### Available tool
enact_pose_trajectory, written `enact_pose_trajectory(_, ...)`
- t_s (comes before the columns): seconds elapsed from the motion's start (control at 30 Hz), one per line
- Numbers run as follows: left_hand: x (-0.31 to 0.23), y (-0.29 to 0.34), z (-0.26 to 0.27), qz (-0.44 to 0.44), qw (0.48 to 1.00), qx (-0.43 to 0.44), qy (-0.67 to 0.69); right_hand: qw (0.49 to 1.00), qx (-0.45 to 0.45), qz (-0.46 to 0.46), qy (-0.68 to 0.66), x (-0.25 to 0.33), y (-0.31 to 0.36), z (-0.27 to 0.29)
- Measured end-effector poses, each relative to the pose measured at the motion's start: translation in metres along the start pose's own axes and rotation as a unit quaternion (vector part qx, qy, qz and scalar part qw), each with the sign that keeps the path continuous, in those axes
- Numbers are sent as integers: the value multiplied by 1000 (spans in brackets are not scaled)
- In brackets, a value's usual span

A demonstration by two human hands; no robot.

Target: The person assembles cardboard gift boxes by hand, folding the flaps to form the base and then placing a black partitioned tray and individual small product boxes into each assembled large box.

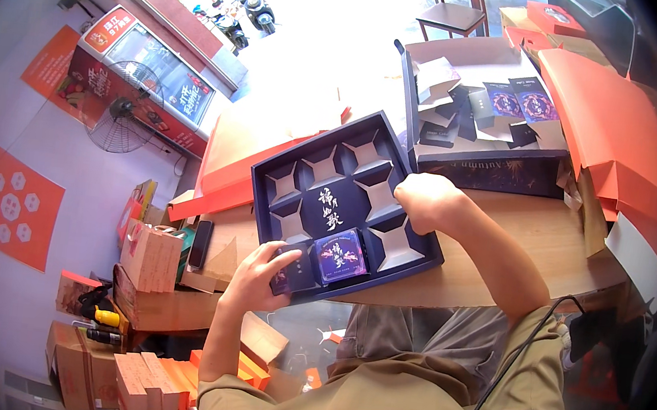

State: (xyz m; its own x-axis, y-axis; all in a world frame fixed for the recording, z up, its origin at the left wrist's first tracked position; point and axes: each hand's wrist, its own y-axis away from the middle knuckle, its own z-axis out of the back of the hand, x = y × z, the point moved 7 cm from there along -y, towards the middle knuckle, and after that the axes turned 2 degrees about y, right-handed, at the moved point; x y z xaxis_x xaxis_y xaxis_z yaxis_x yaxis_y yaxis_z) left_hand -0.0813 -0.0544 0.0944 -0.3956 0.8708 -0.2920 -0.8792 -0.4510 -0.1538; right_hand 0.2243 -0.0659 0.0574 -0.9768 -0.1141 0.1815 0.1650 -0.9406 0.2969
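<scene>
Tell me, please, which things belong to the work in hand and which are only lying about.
In the work:
- compartment tray, held by the right hand
- purple box inside it
- small dark box, touched by the left hand
- probably the open carton of small boxes

Lying about:
- wire fan
- chair
- scooters

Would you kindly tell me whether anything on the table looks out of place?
Yes: packaging pieces lie jumbled at odd angles in the open box at upper right, which looks untidy against the orderly tray.
</scene>
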Motion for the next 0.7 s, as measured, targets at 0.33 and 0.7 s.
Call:
enact_pose_trajectory(0.33, -20, -23, -11, 16, 985, 103, -138, 1000, 10, 9, -5, 1, -1, -1)
enact_pose_trajectory(0.7, -19, -30, -24, 39, 968, 176, -175, 1000, 15, 15, -9, 3, 0, -1)
